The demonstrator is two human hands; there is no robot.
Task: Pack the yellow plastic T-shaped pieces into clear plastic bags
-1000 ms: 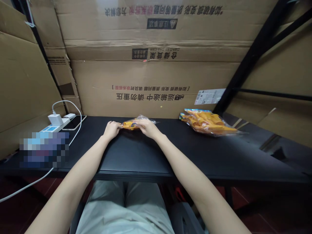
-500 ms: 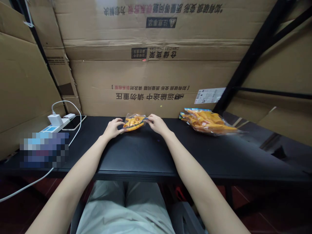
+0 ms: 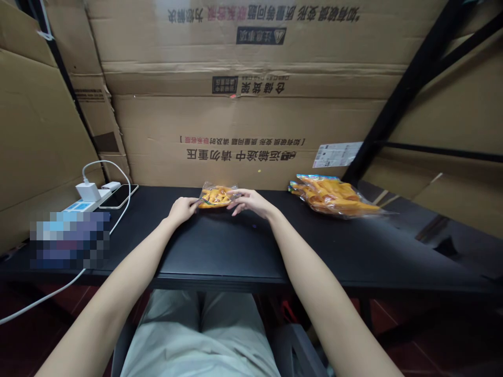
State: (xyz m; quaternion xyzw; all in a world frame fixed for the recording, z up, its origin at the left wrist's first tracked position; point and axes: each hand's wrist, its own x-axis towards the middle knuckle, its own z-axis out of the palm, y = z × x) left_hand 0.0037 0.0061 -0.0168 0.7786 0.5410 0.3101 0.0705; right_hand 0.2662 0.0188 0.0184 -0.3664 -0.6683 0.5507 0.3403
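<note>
A small clear plastic bag [image 3: 215,197] with glossy orange-yellow pieces inside lies at the back middle of the black table. My left hand [image 3: 183,209] pinches the bag's left edge between thumb and fingers. At the bag's right side is my right hand [image 3: 251,203], its fingers apart and the upper ones touching or just over the plastic; whether they press on it I cannot make out. Farther right lies a larger clear bag [image 3: 334,196] holding similar orange-yellow pieces, with a blue printed top edge.
Behind the black table [image 3: 220,251] stands a cardboard wall [image 3: 243,115] with upside-down printing. On the left are a power strip [image 3: 88,201] with a white charger [image 3: 88,191], a phone [image 3: 120,196], a white cable [image 3: 128,207] and a blurred-out item [image 3: 70,238]. A black frame post [image 3: 396,99] rises at right.
My right hand has loosened from a pinch on the bag's right edge and its fingers have spread. The small bag now lies flatter, and my left hand keeps its pinch.
</note>
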